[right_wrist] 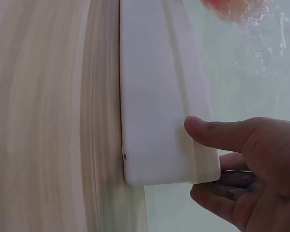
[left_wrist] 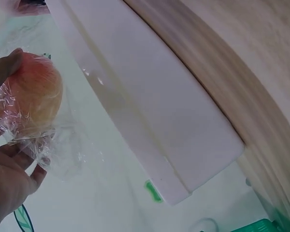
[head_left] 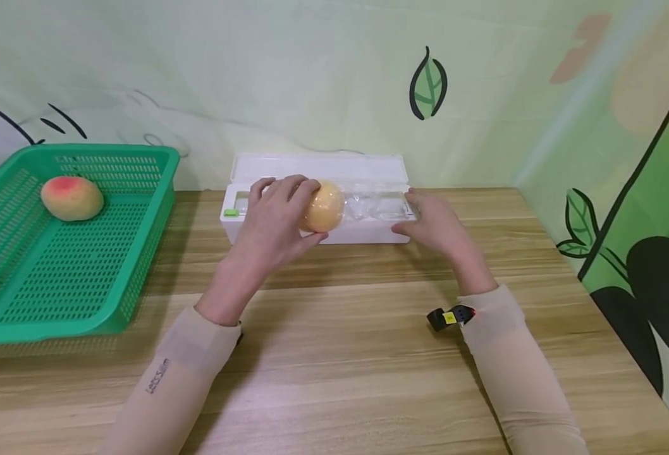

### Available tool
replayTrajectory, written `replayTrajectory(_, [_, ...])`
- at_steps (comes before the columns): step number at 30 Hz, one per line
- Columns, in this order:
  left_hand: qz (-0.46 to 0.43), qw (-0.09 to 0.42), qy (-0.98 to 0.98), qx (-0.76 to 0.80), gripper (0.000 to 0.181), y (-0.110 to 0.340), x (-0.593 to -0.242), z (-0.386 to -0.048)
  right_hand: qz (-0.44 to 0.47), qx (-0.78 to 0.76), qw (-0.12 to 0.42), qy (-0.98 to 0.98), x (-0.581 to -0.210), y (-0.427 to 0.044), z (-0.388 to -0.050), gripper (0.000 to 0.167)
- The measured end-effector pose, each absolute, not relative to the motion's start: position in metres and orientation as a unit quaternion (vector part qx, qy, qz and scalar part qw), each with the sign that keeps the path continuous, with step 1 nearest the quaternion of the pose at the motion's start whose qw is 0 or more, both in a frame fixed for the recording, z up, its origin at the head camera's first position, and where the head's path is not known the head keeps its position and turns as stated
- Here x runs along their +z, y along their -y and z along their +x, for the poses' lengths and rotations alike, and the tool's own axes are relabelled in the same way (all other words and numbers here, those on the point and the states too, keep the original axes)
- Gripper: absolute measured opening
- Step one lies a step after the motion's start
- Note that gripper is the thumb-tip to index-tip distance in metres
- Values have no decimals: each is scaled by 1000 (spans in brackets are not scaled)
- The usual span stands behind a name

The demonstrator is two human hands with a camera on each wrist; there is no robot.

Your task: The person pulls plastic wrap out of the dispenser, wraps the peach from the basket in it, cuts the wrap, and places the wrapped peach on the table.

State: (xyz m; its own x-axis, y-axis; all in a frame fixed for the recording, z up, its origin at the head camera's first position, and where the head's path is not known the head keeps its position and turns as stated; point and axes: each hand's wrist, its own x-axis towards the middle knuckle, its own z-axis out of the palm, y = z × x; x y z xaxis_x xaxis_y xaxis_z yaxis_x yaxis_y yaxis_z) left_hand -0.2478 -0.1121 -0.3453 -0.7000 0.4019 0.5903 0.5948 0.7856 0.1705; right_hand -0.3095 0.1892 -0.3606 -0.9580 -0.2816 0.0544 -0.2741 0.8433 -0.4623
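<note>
We see the left hand grasping a peach in clear film above a white box. The right hand grips the box's right end

From over here I can see a wooden surface, light brown with darker stripes going from side to side. A big green basket full of little holes sits on the left, and part of it goes out of my sight. A long white box sits near the back edge, lined up with it, its lid open at the back. The basket and the box aren't touching.
</note>
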Motion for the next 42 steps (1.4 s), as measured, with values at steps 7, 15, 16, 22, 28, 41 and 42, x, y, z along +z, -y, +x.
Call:
replayTrajectory(7, [-301, 277, 894, -183, 81, 112, -341, -244, -130, -245, 2, -961, -361, -188, -309, 75])
replayTrajectory(15, [-310, 286, 891, -170, 79, 114, -336, -237, -137, -242, -13, -960, -362, -190, -311, 69])
replayTrajectory(16, [-310, 288, 890, -171, 79, 114, -335, -236, -137, -243, -13, -960, -362, -190, -311, 69])
replayTrajectory(22, [-307, 312, 880, -185, 78, 116, -329, -233, -144, -250, -21, -957, -361, -190, -310, 59])
replayTrajectory(28, [-304, 347, 865, -200, 77, 116, -324, -231, -146, -262, -29, -954, -362, -190, -309, 51])
replayTrajectory(41, [-309, 367, 853, -203, 74, 116, -314, -220, -118, -252, -27, -960, -363, -190, -307, 42])
replayTrajectory(42, [-312, 363, 854, -202, 74, 117, -314, -219, -120, -253, -28, -960, -363, -189, -307, 47])
